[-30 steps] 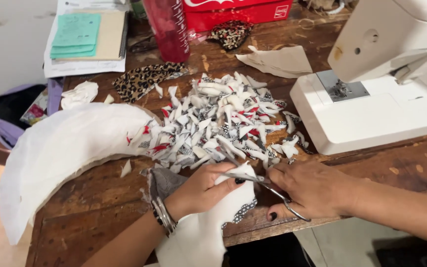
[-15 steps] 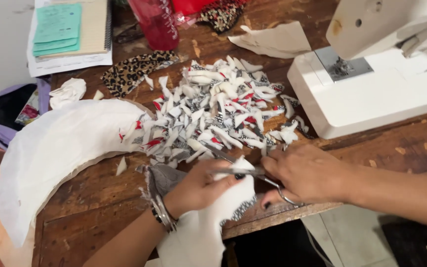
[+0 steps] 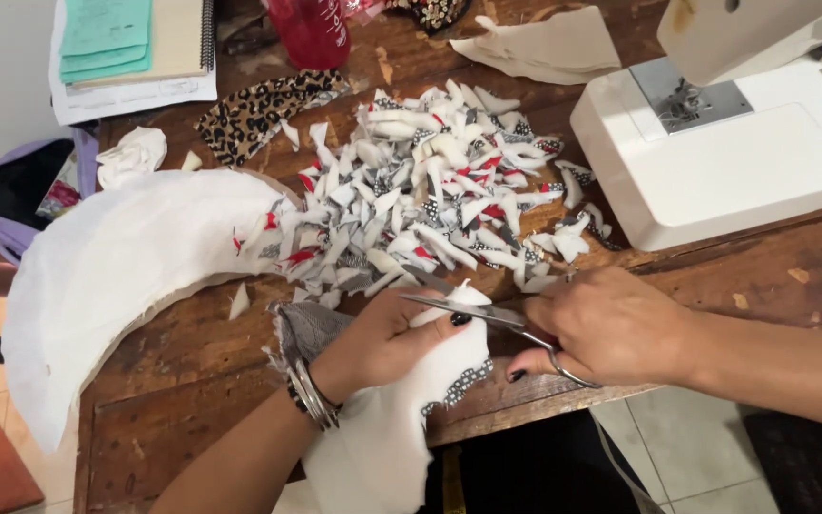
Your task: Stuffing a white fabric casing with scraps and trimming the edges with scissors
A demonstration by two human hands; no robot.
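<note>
We see the left hand [image 3: 387, 338] clenched on a piece of white fabric [image 3: 401, 419] with a dotted black edge, pinching its upper tip, while the rest hangs off the front of the worktop [image 3: 192, 400]. The right hand [image 3: 611, 324] grips the scissors [image 3: 487, 319], fingers through the loops, and the blades lie nearly closed across the tip of the fabric, right against the left thumb.

Compared with a second ago, the blades have drawn together over that tip. We judge that a snip is being made or has just been made, though no loose strip shows at the blades. Both hands have stayed in much the same spot at the worktop's near edge; most of the apparent shift is the camera tilting down a little.

Just beyond the hands lies the pile of scraps [image 3: 430, 200], white with bits of red and black, looking unchanged since then. To the left a large white curved piece [image 3: 116, 276] rests on the worktop and hangs over its edge. A white sewing machine [image 3: 734, 143] stands to the right, well apart from the cutting, and a leopard-print scrap [image 3: 259, 109] lies behind the pile.
</note>
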